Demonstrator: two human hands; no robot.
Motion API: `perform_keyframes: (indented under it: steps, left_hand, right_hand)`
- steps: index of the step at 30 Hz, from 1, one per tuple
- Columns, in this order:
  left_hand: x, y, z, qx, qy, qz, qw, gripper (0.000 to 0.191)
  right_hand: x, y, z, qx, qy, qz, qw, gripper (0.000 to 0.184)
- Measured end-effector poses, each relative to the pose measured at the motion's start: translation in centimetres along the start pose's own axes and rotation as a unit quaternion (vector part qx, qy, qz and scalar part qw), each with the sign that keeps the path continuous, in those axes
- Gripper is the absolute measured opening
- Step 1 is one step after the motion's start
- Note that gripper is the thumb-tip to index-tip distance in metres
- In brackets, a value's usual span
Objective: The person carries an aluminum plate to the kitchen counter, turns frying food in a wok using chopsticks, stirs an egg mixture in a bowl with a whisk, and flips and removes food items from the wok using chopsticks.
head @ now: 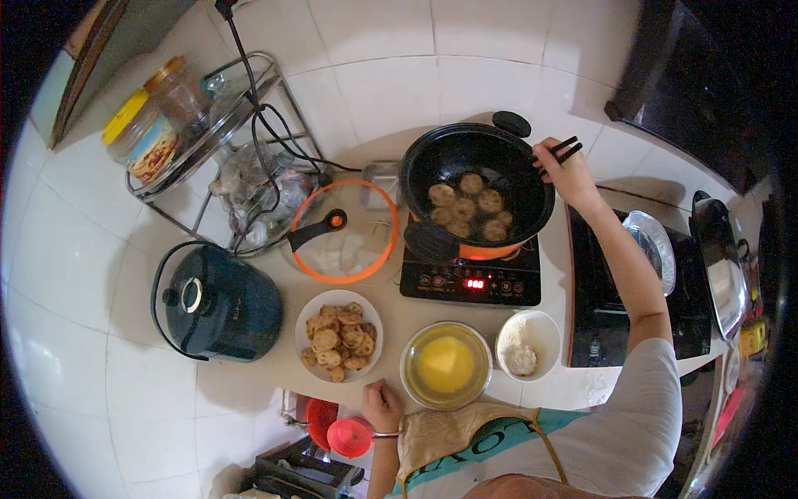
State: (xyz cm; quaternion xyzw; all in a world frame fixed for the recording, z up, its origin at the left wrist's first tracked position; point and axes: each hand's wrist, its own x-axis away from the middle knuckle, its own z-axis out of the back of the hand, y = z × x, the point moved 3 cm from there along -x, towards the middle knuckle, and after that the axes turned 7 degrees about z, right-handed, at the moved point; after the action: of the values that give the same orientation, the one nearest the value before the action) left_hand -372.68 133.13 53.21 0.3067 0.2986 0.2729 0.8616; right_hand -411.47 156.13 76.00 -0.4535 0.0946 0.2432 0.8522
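Note:
My right hand [564, 173] grips a pair of black chopsticks [566, 148] at the right rim of a black pot [477, 140]. The chopsticks' lower ends are hard to make out against the dark pot wall. Several round browned pieces of food [462, 209] lie in the bottom of the pot, which stands on an induction cooker [471, 287] with a lit red display. My left hand [382, 405], fingers curled in and holding nothing, rests at the counter's front edge. Just above it is a white plate [303, 368] heaped with fried pieces [340, 337].
A metal bowl [406, 387] of yellow liquid and a white bowl [552, 368] with pale batter or flour stand in front. An orange-rimmed glass lid [380, 268], a dark rice cooker [224, 305] and a wire rack [206, 215] are leftward. Rightward lies a black gas hob [598, 337].

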Motion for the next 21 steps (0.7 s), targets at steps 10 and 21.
perform_keyframes:
  steps: [10,21]
  left_hand:
    - [0.2,0.2,0.2,0.008,0.003,0.001,1.0,0.012]
    - [0.9,-0.6,0.3,0.012,-0.007,-0.008,1.0,0.013]
  right_hand:
    - [0.8,2.4,-1.8,-0.018,-0.049,-0.026,0.998,0.02]
    - [1.1,-1.4,-1.4,-0.1,0.023,0.027,0.994,0.022]
